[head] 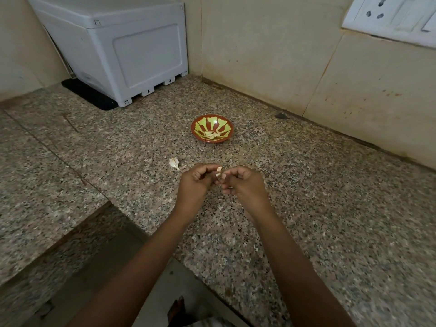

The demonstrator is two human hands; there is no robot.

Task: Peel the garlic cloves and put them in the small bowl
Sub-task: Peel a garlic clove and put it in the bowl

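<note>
One garlic clove [219, 172] is pinched between the left hand [195, 182] and right hand [245, 185] over the granite bench [306, 185]. At 12 o'clock from them sits the small bowl [195, 123] holding peeled cloves [212, 135]; garlic bits [175, 163] lie at 10 o'clock.

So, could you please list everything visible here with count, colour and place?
countertop: one, speckled grey granite, across the view.
small bowl: one, red-brown with green pattern, mid-countertop.
peeled cloves: several, pale, inside the small bowl.
garlic clove: one, pale, held above the countertop, nearer than the small bowl.
garlic pieces: two, whitish, on the countertop just left of the garlic clove.
plastic box: one, white, back left corner.
mat: one, black, under the plastic box.
socket plate: one, white, wall at top right.
left hand: one, pinching the garlic clove.
right hand: one, pinching the garlic clove.
</note>
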